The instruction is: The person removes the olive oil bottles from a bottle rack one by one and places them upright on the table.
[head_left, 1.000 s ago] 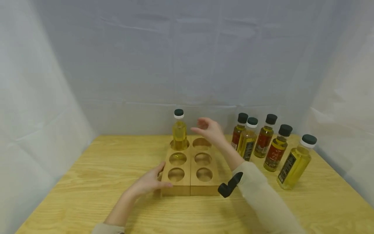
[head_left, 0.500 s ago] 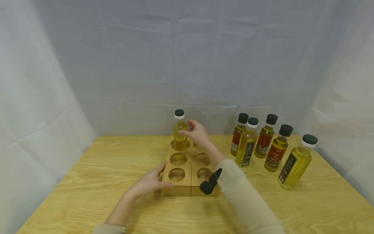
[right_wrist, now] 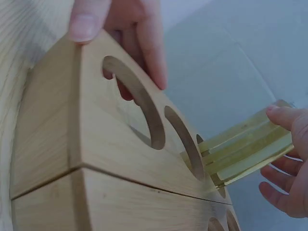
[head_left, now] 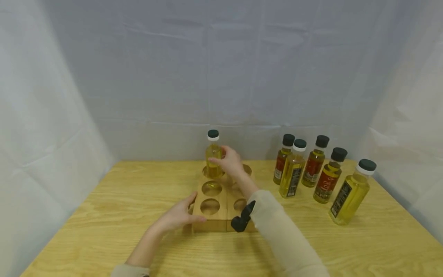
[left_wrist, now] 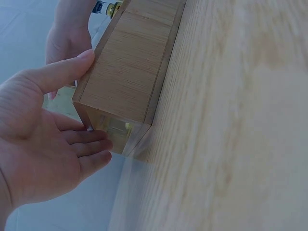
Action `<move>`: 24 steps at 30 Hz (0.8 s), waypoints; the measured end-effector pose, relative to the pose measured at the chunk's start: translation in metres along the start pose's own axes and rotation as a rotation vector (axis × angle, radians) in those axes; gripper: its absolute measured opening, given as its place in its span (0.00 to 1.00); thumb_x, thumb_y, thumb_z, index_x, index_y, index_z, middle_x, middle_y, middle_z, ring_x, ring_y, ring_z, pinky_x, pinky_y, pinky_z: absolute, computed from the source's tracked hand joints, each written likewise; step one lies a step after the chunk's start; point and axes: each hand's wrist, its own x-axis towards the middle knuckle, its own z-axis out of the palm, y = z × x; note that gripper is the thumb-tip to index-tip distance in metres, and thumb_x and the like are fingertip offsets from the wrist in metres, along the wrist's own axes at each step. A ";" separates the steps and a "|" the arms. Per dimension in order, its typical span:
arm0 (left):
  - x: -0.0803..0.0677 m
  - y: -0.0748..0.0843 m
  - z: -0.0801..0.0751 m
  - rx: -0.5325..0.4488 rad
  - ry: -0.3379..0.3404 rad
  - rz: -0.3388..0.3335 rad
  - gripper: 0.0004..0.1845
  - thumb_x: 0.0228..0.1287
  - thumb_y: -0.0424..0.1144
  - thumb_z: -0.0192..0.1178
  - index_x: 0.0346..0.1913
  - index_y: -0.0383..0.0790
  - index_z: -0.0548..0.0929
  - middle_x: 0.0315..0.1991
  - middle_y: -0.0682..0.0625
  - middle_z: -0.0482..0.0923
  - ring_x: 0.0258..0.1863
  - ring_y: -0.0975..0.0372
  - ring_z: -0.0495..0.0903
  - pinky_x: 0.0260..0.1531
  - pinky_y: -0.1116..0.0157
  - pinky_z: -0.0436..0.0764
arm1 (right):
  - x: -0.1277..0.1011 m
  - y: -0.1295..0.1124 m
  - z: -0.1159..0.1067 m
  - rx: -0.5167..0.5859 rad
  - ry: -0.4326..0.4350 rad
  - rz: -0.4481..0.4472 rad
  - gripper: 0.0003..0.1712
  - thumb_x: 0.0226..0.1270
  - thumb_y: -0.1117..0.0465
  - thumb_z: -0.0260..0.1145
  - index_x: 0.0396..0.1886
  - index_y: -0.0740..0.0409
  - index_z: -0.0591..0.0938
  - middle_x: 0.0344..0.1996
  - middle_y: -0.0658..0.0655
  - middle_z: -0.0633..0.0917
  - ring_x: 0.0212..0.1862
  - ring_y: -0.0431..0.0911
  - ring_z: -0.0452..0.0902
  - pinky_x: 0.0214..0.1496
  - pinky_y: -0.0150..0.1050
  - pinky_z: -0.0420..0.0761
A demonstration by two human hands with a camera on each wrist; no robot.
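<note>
A bottle of yellow oil [head_left: 213, 154] with a dark green cap and white collar stands upright in the back-left hole of a wooden bottle holder [head_left: 209, 225]. My right hand [head_left: 231, 164] holds its body from the right, thumb in front and fingers behind. In the right wrist view, the thumb of that hand [right_wrist: 296, 144] lies on the clear bottle [right_wrist: 250, 149]. At the holder's front-left corner is my left hand [head_left: 178, 215], its thumb on the front edge. In the left wrist view, this hand [left_wrist: 48, 144] has nearly straight fingers along the holder's open side.
Several other oil bottles stand on the wooden table [head_left: 138, 184] to the right. Some have red labels, like this dark-capped bottle [head_left: 327, 181]; a larger green-capped bottle [head_left: 349, 196] is nearest the right edge. A pale curtain [head_left: 221, 77] hangs behind.
My right hand has moved left from above the holder's right row onto the oil bottle and closed around it. The left hand has stayed at the holder's corner.
</note>
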 end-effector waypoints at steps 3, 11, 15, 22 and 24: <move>0.000 0.000 0.000 -0.002 0.003 0.001 0.54 0.51 0.46 0.69 0.70 0.24 0.44 0.68 0.28 0.49 0.66 0.36 0.50 0.63 0.42 0.53 | -0.002 -0.001 0.001 -0.082 0.047 -0.012 0.33 0.56 0.49 0.69 0.57 0.61 0.74 0.47 0.59 0.80 0.47 0.51 0.76 0.48 0.44 0.78; -0.001 0.002 -0.001 -0.026 -0.006 -0.008 0.54 0.52 0.45 0.69 0.70 0.25 0.44 0.68 0.28 0.48 0.66 0.37 0.49 0.62 0.41 0.52 | -0.006 0.001 0.000 -0.164 0.140 -0.032 0.32 0.54 0.45 0.70 0.53 0.60 0.77 0.41 0.56 0.82 0.40 0.48 0.77 0.41 0.42 0.78; 0.000 0.002 -0.001 -0.026 -0.008 -0.009 0.53 0.52 0.45 0.68 0.70 0.25 0.44 0.68 0.28 0.48 0.67 0.38 0.49 0.63 0.42 0.52 | -0.007 -0.002 -0.005 -0.127 0.190 -0.047 0.33 0.53 0.46 0.70 0.55 0.60 0.76 0.43 0.57 0.82 0.41 0.48 0.77 0.42 0.42 0.78; 0.001 0.000 -0.001 0.000 -0.008 -0.007 0.55 0.51 0.47 0.69 0.70 0.24 0.44 0.68 0.28 0.48 0.67 0.38 0.50 0.63 0.44 0.53 | -0.010 -0.007 -0.023 0.032 0.237 -0.112 0.30 0.53 0.49 0.71 0.53 0.60 0.78 0.41 0.57 0.82 0.42 0.50 0.77 0.44 0.42 0.79; 0.000 0.000 -0.002 0.005 -0.008 -0.007 0.55 0.51 0.47 0.69 0.70 0.24 0.44 0.68 0.28 0.48 0.66 0.38 0.50 0.63 0.44 0.53 | -0.010 -0.006 -0.029 0.062 0.236 -0.121 0.31 0.53 0.49 0.71 0.54 0.59 0.77 0.41 0.57 0.81 0.43 0.50 0.77 0.45 0.42 0.78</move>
